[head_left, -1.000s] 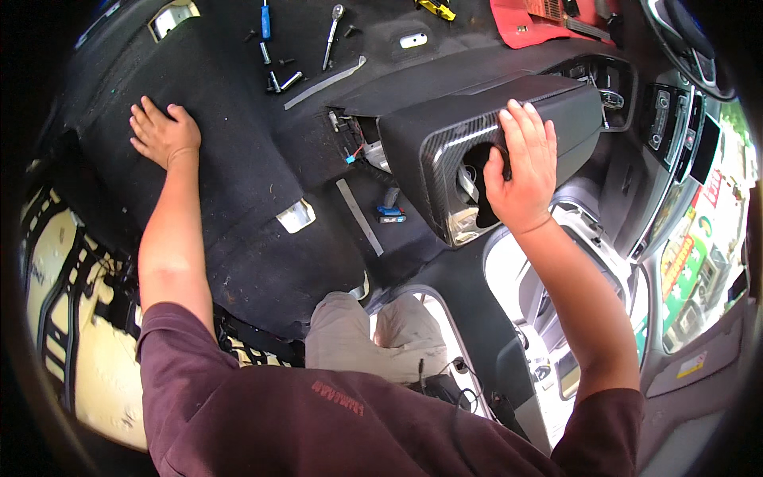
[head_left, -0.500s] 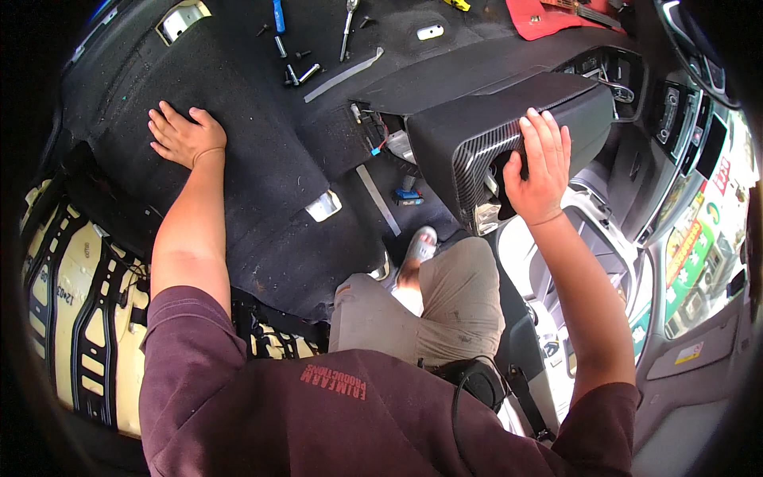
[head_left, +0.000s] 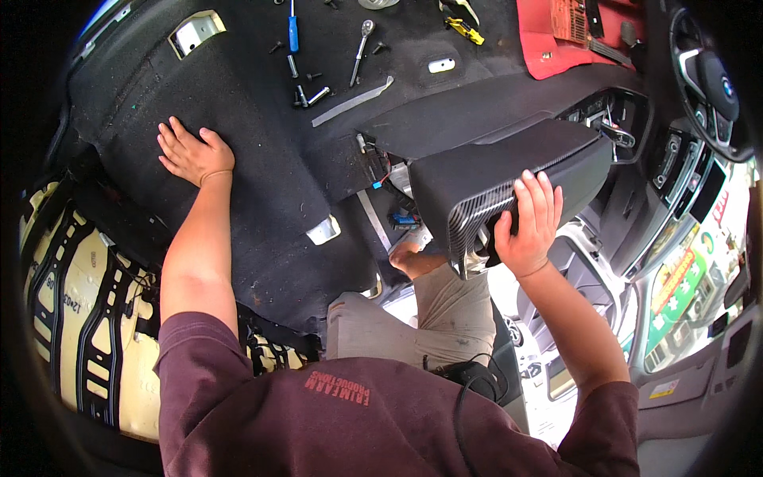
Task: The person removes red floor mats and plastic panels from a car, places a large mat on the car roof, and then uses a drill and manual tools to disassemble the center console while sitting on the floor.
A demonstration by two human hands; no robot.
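Observation:
My left hand (head_left: 195, 155) lies flat on the black floor carpet (head_left: 270, 215) of a car, its fingers spread. At the right, my right hand (head_left: 528, 226) rests against the rear end of a black centre console (head_left: 485, 159). Its fingers lie stretched over the dark striped trim (head_left: 469, 215), and the thumb stands apart near the opening in the console's end. Loose wires with a blue connector (head_left: 377, 185) show beside the console. What the thumb touches is hard to make out.
A blue-handled screwdriver (head_left: 293, 33), a ratchet (head_left: 362, 52) and several bolts lie on the carpet, with a yellow tool (head_left: 465, 30) and red mat (head_left: 544, 40) farther right. A blue power tool (head_left: 404, 222) sits near my foot. The steering wheel (head_left: 690, 95) is at far right.
The whole view has shifted, with more of the tools and steering wheel showing. My foot has moved closer to the blue power tool. Both hands keep their places on carpet and console.

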